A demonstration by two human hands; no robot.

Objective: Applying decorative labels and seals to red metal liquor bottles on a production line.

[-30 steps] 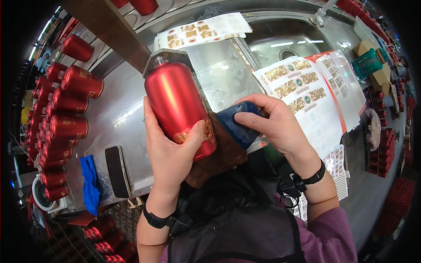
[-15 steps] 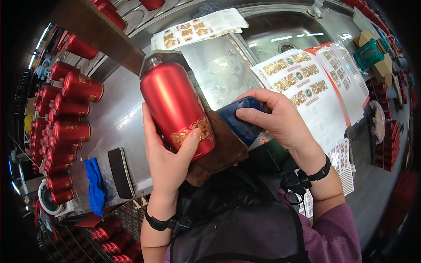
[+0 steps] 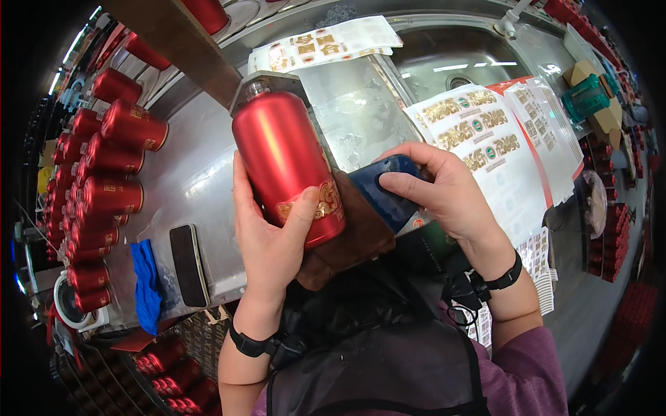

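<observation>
steel counter [image 3: 201, 197]: left hand [image 3: 269, 246] grips red bottle [image 3: 281, 149], right hand [image 3: 454, 197] blue slab [image 3: 383, 201].

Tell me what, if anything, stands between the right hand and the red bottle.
The flat blue tool in the right hand lies between that hand and the red bottle; nothing else visible blocks the gap.

A steel bench [image 3: 201, 166] carries a dark-screened phone [image 3: 189, 265] and a crumpled blue cloth [image 3: 145, 284] near its front left; red bottles [image 3: 111, 196], seemingly upright, crowd the left, and gold-printed sheets [image 3: 479, 132] lie at right.
</observation>
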